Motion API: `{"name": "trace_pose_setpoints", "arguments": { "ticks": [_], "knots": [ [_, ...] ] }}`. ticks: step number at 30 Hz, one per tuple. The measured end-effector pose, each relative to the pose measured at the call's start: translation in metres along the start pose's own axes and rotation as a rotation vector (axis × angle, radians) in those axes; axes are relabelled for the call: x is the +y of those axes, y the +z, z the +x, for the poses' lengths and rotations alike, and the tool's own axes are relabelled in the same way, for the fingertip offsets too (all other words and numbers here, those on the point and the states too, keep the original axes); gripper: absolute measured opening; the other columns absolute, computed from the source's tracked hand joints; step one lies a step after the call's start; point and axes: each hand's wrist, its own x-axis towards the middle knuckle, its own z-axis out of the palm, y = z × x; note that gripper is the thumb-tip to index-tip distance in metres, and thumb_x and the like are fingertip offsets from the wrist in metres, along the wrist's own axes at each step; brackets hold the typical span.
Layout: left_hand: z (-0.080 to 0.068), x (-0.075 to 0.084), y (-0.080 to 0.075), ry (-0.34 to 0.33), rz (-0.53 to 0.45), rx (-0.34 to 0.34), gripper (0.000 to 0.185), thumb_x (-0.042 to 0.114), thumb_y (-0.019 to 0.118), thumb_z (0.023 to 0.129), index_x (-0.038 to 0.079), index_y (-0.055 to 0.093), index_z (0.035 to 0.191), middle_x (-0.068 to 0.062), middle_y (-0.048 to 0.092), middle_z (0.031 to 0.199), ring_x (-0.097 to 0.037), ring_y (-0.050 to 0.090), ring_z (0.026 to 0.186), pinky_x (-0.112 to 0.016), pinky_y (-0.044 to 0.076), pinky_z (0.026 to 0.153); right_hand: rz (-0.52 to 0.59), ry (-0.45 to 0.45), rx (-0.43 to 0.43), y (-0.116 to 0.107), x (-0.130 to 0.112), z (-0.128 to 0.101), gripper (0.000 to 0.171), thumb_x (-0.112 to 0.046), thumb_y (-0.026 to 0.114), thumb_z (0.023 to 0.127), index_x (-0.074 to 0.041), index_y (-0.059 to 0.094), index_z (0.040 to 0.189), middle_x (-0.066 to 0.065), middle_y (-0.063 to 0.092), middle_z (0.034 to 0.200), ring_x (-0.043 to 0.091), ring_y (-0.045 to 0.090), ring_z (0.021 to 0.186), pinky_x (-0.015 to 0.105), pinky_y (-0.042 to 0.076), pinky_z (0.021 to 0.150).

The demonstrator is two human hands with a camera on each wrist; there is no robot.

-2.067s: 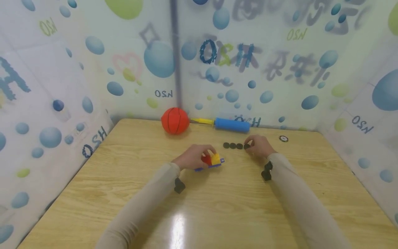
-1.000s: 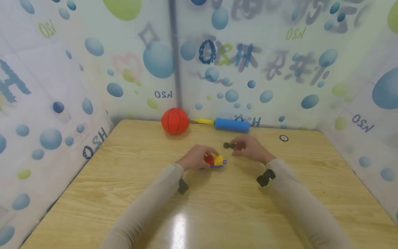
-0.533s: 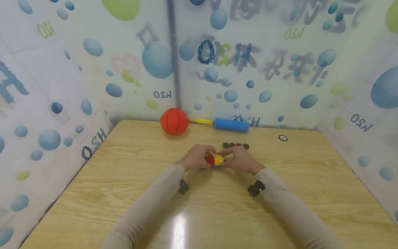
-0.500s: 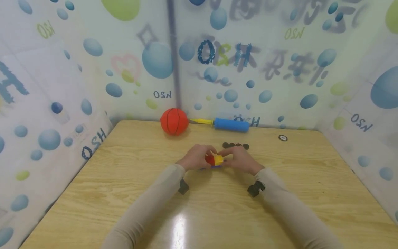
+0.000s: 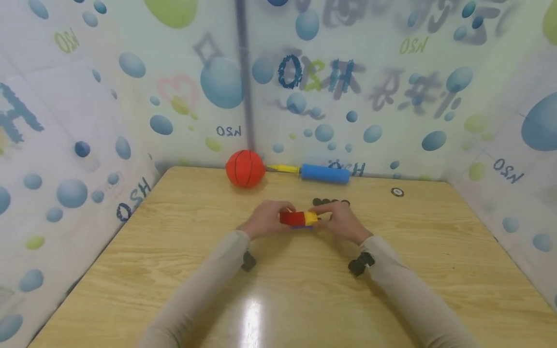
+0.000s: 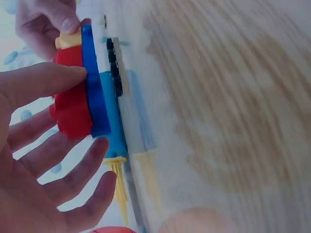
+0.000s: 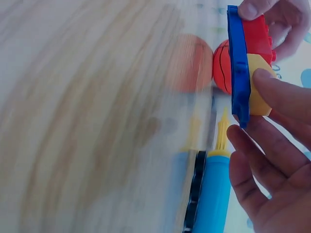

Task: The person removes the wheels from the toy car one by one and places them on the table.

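Observation:
My two hands hold a small building-block toy (image 5: 293,219) with a flat blue base (image 6: 96,82), a red block (image 7: 257,36) and a yellow block (image 7: 259,82) on top. My left hand (image 5: 267,220) pinches its red end, thumb across the block's side and the lower fingers spread loosely. At the yellow end, my right hand (image 5: 341,223) grips with its thumb on the yellow block and fingers behind. Just beyond the right hand lies a row of several black discs (image 5: 326,202), partly covered by its fingers in the head view.
A red ball (image 5: 245,169) with black lines sits at the back of the wooden table (image 5: 313,295). Beside it lies a blue hand pump (image 5: 325,174) with a yellow end. A black-and-white round piece (image 5: 397,192) is at the right. Patterned walls enclose the table's back and sides.
My right hand has come from the black discs leftward to the toy and now grips its yellow end. The toy has turned a little, showing more red; the left hand has kept hold.

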Motion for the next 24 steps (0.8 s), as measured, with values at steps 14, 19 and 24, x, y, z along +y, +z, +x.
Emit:
{"name": "trace_pose_setpoints", "arguments": {
  "ticks": [14,19,24],
  "knots": [
    [0.003,-0.008,0.001,-0.095,-0.112,0.134,0.041,0.011,0.078,0.085,0.013,0.07,0.126,-0.004,0.071,0.128,-0.024,0.065,0.118,-0.045,0.051,0.104,0.0,0.002,0.03,-0.007,0.001,-0.002,0.039,-0.015,0.076,0.088,-0.006,0.069,0.126,0.016,0.074,0.118,0.034,0.067,0.11,0.038,0.057,0.08],
    [0.012,-0.008,0.004,-0.137,-0.098,0.136,0.039,0.008,0.08,0.083,0.011,0.073,0.122,-0.006,0.074,0.123,-0.024,0.068,0.114,-0.041,0.055,0.099,-0.032,0.026,0.005,-0.005,0.001,0.003,0.039,-0.01,0.075,0.087,-0.002,0.068,0.125,0.019,0.073,0.12,0.037,0.067,0.112,0.056,0.05,0.101],
    [0.017,-0.007,0.005,-0.154,-0.097,0.119,0.038,0.004,0.079,0.082,0.007,0.073,0.119,-0.01,0.074,0.122,-0.027,0.069,0.114,-0.042,0.055,0.099,-0.07,0.047,-0.028,-0.003,0.004,0.009,0.04,-0.007,0.073,0.087,0.001,0.067,0.126,0.021,0.071,0.122,0.037,0.067,0.113,0.053,0.052,0.101]
  ]
}}
